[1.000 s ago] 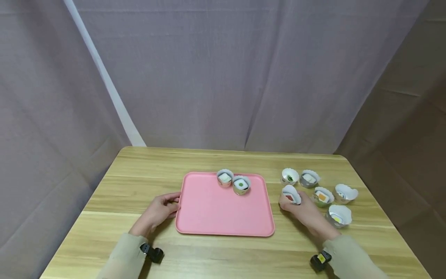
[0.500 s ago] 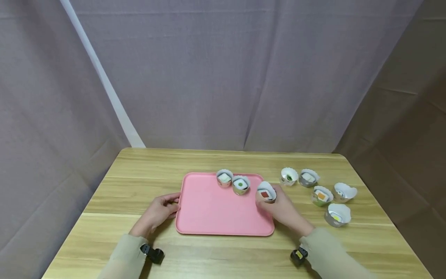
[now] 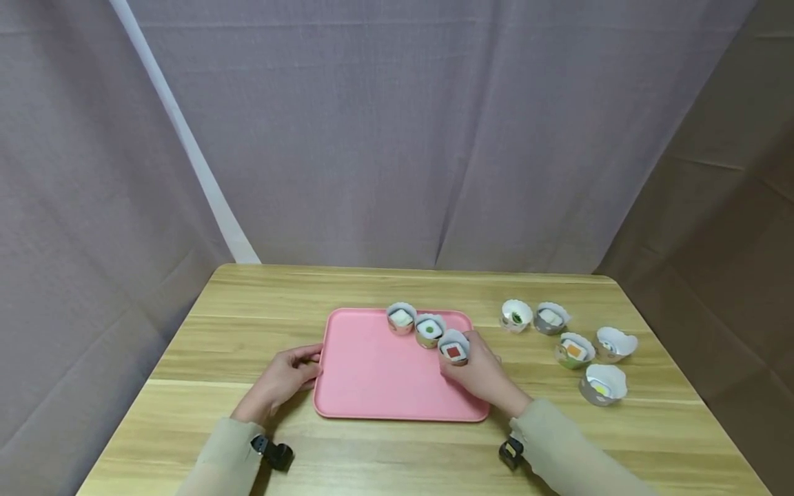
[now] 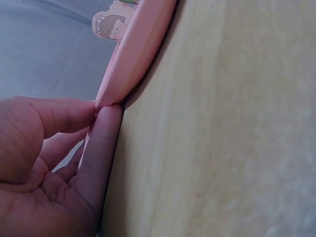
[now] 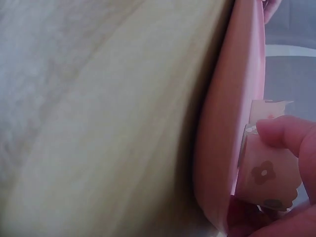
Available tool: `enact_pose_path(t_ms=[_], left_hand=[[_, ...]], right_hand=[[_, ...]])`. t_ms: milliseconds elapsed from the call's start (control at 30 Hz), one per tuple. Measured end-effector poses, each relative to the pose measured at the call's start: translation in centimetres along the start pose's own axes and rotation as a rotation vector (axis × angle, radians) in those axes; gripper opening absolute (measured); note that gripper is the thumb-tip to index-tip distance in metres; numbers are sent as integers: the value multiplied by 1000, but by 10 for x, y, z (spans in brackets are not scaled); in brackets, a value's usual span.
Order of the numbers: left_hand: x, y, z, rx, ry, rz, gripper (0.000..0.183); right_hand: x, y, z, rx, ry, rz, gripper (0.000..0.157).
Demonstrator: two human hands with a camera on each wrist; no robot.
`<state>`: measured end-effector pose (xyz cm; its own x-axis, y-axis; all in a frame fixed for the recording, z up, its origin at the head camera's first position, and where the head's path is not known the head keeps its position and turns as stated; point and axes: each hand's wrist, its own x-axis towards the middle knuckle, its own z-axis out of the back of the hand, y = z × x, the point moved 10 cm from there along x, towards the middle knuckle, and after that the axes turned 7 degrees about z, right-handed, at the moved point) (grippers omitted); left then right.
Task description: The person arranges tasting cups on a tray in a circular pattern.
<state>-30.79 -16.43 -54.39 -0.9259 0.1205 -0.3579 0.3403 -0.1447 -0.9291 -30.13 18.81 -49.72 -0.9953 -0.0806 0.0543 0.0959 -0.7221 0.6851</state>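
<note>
My left hand point(image 3: 284, 377) is at the left edge of the pink tray point(image 3: 384, 386). In the left wrist view its thumb point(image 4: 64, 116) and a finger pinch the tray's rim point(image 4: 136, 59). My right hand point(image 3: 485, 372) grips a paper baking cup point(image 3: 457, 337) with a white piece with a red square inside, over the tray's right half. In the right wrist view the cup point(image 5: 269, 170) shows a flower print, with the thumb on its side. Two more baking cups, one with a plain white piece point(image 3: 401, 317) and one with a green-dotted piece point(image 3: 430, 329), stand at the tray's back.
Right of the tray, several baking cups stand on the wooden table point(image 3: 397, 455): one with green filling point(image 3: 516, 315), a grey one point(image 3: 551, 318), one with an orange-topped piece point(image 3: 575, 350), a pale one point(image 3: 615, 344) and one with yellow inside point(image 3: 604, 384). A grey curtain point(image 3: 347, 138) hangs behind.
My right hand has carried the cup with the red-topped piece leftward from beside the other cups to over the tray, close to the green-dotted one. The left hand has stayed at the tray's edge.
</note>
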Motion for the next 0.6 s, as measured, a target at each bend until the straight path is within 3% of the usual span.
enact_pose_path(t_ms=[600], left_hand=[[2,2,1,8,-15,5,44]], right_hand=[[1,5,-5,-25,-17,23,63]])
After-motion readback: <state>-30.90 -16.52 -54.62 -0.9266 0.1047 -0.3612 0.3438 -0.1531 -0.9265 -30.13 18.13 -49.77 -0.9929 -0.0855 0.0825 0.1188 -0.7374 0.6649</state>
